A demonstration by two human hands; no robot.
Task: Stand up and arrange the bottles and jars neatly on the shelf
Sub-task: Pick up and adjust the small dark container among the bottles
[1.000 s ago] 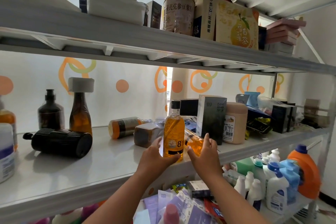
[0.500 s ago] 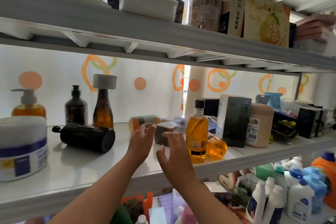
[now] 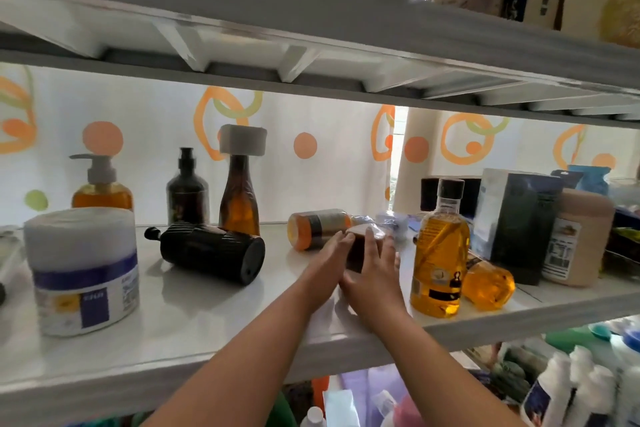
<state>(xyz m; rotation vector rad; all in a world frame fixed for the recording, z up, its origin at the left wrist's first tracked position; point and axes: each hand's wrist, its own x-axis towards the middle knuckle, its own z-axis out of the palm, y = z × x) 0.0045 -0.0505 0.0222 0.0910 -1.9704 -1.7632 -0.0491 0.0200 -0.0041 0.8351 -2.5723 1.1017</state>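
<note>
You get bright light from behind the shelf (image 3: 207,315) (through the thin curtain (image 3: 311,191)); the shelf shines white, edges bend, and everything up high looks blurry.

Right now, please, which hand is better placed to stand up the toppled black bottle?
Probably left: both touch the brown jar, but the left hand is nearer the black bottle than the right hand.
</note>
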